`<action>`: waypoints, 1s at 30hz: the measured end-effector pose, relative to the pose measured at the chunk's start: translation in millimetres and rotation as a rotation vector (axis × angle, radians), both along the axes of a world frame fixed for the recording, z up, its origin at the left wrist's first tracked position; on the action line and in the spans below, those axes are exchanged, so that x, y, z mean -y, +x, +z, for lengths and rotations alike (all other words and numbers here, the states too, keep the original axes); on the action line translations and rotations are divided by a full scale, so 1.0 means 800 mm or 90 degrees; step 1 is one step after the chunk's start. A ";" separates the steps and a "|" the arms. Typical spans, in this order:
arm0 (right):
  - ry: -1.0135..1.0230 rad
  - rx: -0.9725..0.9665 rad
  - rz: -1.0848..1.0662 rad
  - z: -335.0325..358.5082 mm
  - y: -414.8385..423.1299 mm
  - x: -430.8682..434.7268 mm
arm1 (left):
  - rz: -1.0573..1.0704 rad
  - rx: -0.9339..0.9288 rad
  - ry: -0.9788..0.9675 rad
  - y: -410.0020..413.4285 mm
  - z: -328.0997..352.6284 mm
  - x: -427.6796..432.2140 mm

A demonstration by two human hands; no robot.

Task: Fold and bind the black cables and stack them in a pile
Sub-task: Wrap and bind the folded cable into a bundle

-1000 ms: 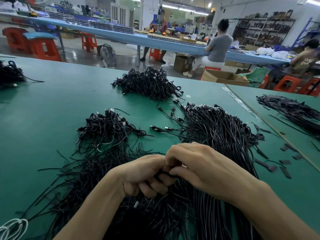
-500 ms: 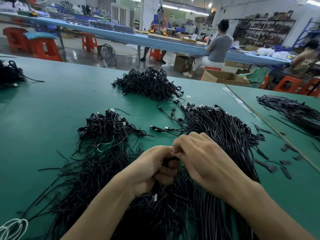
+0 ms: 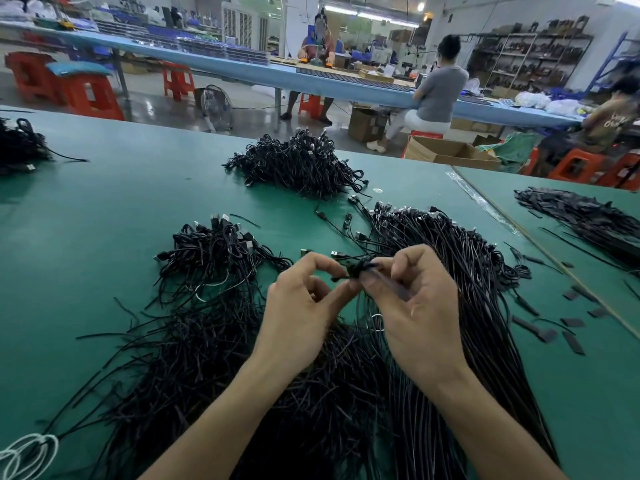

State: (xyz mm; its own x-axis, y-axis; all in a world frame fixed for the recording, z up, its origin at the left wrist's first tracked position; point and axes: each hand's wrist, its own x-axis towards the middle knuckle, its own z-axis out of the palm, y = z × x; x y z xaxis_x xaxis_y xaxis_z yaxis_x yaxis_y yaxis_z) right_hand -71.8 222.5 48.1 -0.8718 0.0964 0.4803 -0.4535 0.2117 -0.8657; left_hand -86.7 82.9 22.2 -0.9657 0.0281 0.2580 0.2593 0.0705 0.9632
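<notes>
My left hand and my right hand meet above the green table, and both pinch one small folded black cable between fingertips. A thin black tie strip runs under my right thumb. Under the hands lies a long heap of loose straight black cables. A spread of black tie strips lies at the lower left. A small pile of bound cables sits left of the hands. A larger bound pile lies farther back.
More black strips lie on the adjoining table at right, with short cut pieces scattered near the seam. A black cable clump sits far left, a white cord at the bottom left. People work at a blue bench behind.
Both hands have risen off the cable heap and moved away from me. Their fingers have opened from a tight clasp into a fingertip pinch on the folded cable.
</notes>
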 end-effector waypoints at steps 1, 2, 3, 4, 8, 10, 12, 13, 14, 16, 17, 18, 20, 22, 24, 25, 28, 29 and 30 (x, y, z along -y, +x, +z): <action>-0.037 0.020 0.035 -0.001 0.000 0.001 | -0.022 0.012 0.034 0.000 0.001 -0.001; -0.063 0.042 0.070 -0.002 -0.001 0.001 | -0.041 0.024 0.068 -0.001 0.003 -0.002; -0.074 0.063 0.099 -0.003 0.000 -0.001 | -0.054 0.037 0.100 -0.002 0.004 -0.001; -0.070 0.083 0.122 -0.004 0.000 -0.002 | -0.069 0.056 0.141 -0.004 0.006 0.001; -0.069 0.182 0.163 -0.007 0.002 -0.007 | -0.153 0.093 0.318 0.000 0.016 0.007; -0.089 0.212 0.175 -0.007 0.000 -0.011 | -0.162 0.062 0.324 0.003 0.017 0.005; -0.097 0.228 0.186 -0.005 -0.002 -0.015 | -0.148 0.012 0.266 0.004 0.015 0.002; -0.096 0.232 0.182 -0.003 -0.003 -0.017 | -0.134 -0.014 0.223 0.003 0.013 0.001; -0.092 0.233 0.173 -0.002 -0.004 -0.019 | -0.125 -0.032 0.181 0.002 0.011 0.000; -0.063 0.215 0.121 0.001 -0.008 -0.022 | -0.102 -0.058 0.087 0.004 0.006 -0.002; -0.025 0.191 0.076 0.001 -0.012 -0.025 | -0.073 -0.070 0.033 0.004 0.003 -0.003; 0.017 0.164 0.037 0.003 -0.015 -0.026 | -0.031 -0.077 -0.015 0.004 0.000 -0.004; 0.068 0.123 0.007 0.006 -0.018 -0.026 | 0.028 -0.067 -0.064 0.004 -0.004 -0.005; 0.060 0.102 0.016 0.006 -0.018 -0.023 | 0.020 -0.027 -0.072 0.003 -0.004 -0.005; 0.032 0.095 0.042 0.006 -0.016 -0.020 | -0.015 0.027 -0.037 0.004 -0.002 -0.005; 0.021 0.094 0.061 0.006 -0.014 -0.019 | -0.034 0.054 0.014 0.005 0.000 -0.005; -0.035 0.130 0.138 0.006 -0.008 -0.017 | -0.077 0.101 0.175 0.004 0.008 -0.001; -0.056 0.154 0.163 0.005 -0.006 -0.017 | -0.072 0.104 0.201 0.002 0.010 0.001; -0.068 0.178 0.178 0.004 -0.005 -0.015 | -0.061 0.104 0.217 0.001 0.011 0.003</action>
State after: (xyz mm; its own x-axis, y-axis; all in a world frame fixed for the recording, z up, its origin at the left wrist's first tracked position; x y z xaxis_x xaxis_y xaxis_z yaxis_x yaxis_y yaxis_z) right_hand -75.5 234.8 51.0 -0.9671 -0.1262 0.2210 -0.2247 0.0153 -0.9743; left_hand -85.5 80.3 31.1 -0.9921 0.0591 0.1105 0.0899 -0.2781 0.9563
